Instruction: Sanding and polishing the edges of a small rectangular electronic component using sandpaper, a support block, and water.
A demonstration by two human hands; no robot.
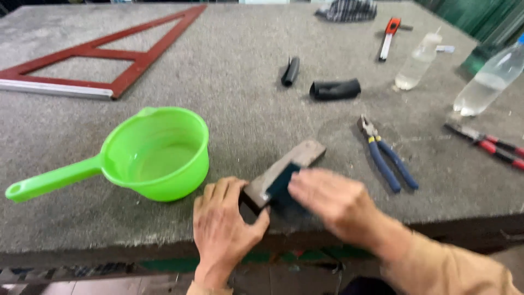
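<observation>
Gripping the near end of a long sharpening stone point(284, 172), my left hand point(224, 226) is closing thumb and fingers around it at the table's point(245, 87) front edge. My right hand point(333, 202) is pressing a dark flat piece point(281, 186) onto its top; how tightly, I cannot tell. I am seeing a grey-brown rectangular block, running from near-left to far-right, lying beside a glossy green plastic scoop point(155, 155) holding water, with blue-handled pliers point(385, 158) just right.
</observation>
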